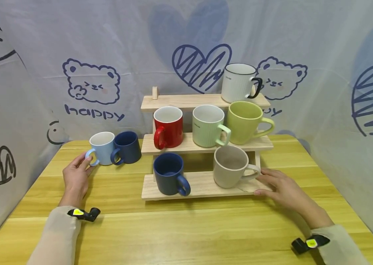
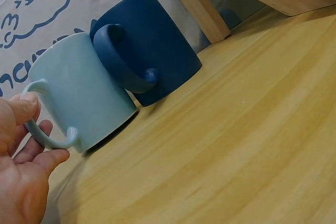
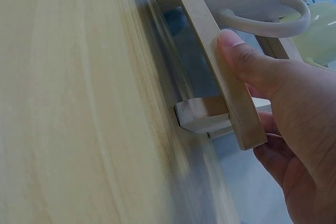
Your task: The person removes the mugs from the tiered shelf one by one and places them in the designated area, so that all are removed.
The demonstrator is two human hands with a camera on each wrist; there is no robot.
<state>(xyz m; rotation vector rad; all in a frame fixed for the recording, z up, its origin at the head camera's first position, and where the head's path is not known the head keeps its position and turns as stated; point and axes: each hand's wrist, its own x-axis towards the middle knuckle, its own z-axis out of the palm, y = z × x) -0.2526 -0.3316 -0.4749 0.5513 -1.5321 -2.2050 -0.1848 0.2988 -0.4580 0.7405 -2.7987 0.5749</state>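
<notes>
At the left of the table my left hand [image 1: 76, 177] pinches the handle of a light blue mug [image 1: 103, 147]. In the left wrist view, the thumb and fingers curl about that handle, and the light blue mug [image 2: 81, 93] is upright beside a dark blue mug [image 2: 149, 48]. On the other side, my right hand [image 1: 282, 186] grips the right end of the lowest board of a wooden tiered rack [image 1: 199, 187]. Its thumb [image 3: 239, 51] lies along the board's front edge, with fingers round the board's end. Close by on that board stands a beige mug [image 1: 229, 167].
A navy mug [image 1: 170, 175] shares the lowest board. On the middle tier stand a red mug [image 1: 173, 129], a pale green mug [image 1: 208, 129] and a yellow-green mug [image 1: 244, 123]. A white mug [image 1: 237, 84] with a black handle tops the rack. A printed curtain [image 1: 133, 44] hangs behind the table.
</notes>
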